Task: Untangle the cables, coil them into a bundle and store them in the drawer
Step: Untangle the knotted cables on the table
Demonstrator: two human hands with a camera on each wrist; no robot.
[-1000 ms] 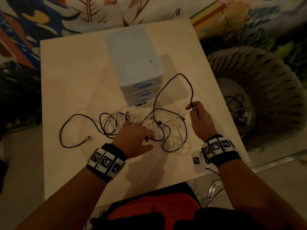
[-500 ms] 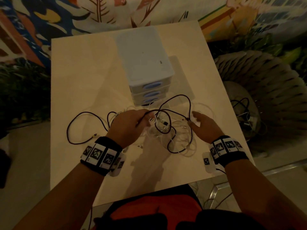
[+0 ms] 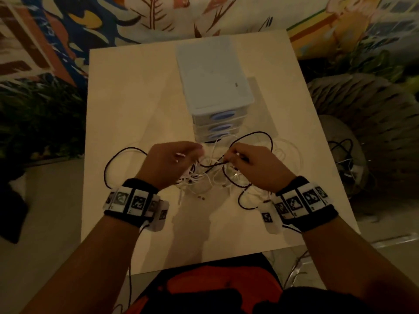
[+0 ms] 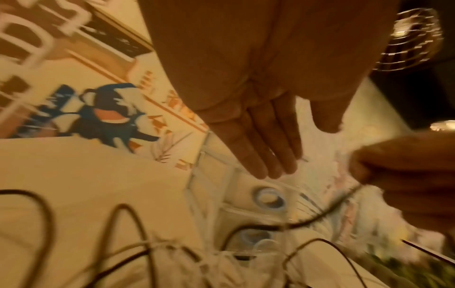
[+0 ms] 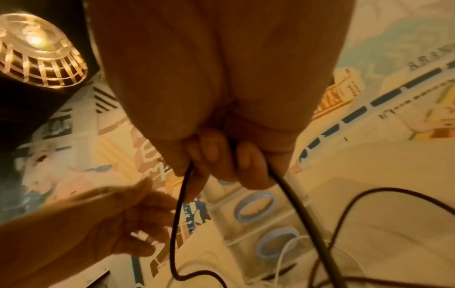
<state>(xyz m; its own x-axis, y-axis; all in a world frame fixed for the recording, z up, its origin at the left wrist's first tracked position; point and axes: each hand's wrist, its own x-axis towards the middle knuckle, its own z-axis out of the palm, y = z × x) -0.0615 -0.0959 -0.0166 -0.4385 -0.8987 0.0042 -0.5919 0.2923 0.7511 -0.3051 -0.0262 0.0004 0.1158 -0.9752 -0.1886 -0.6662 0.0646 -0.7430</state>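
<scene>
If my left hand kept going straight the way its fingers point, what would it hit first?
Most likely the drawer unit: in the left wrist view the left hand has straight fingers aimed at its upper front. Depth is unclear, and the right hand sits just beside that line.

head: downward over table (image 3: 136, 109) | wrists: close, forward along fingers | shared: drawer unit (image 3: 213, 87)

Both forearms reach forward from the table's near edge, wrists raised off its surface. The left hand (image 3: 172, 162) shows its back in the head view; its wrist view shows straight fingers (image 4: 261, 148) held together, thumb apart. The right hand (image 3: 254, 165) is curled — its fingers (image 5: 216, 155) pinch a dark cable (image 5: 176, 214). The two hands sit close, not touching.
</scene>
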